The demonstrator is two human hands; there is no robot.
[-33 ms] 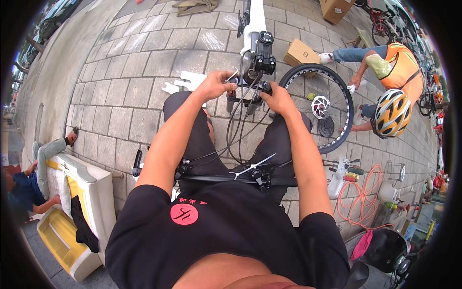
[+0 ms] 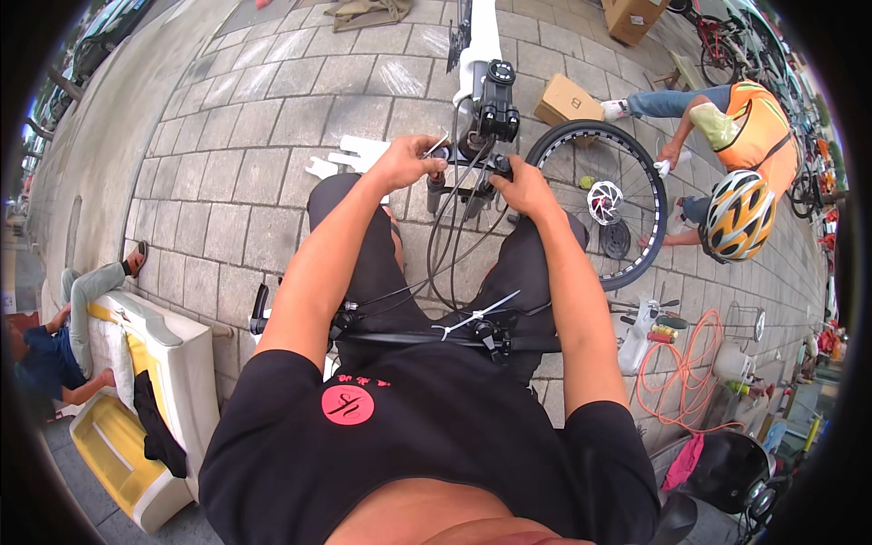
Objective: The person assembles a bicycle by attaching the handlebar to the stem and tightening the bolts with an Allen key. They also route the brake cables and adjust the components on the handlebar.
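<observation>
My left hand (image 2: 406, 164) is closed, with a thin silver hex key (image 2: 439, 144) sticking out between thumb and fingers. It rests at the left side of the suspension fork (image 2: 467, 169) of a white bicycle frame (image 2: 484, 36). On the fork's right side, my right hand (image 2: 527, 188) grips the crown near a round knob, its fingertips partly hidden. Black cables (image 2: 444, 238) hang between both hands. They run to the handlebar (image 2: 404, 338), which lies across my lap with a white cable tie (image 2: 479, 313) on it. A black stem (image 2: 499, 98) sits above the fork.
Right of my knee is a bicycle wheel (image 2: 649, 238), with a person in an orange vest (image 2: 758, 113) reaching to it. A cardboard box (image 2: 569, 99), tools (image 2: 670, 322) and an orange hose (image 2: 642, 382) lie on the paving. A person sits by a yellow-white seat (image 2: 186, 363) at left.
</observation>
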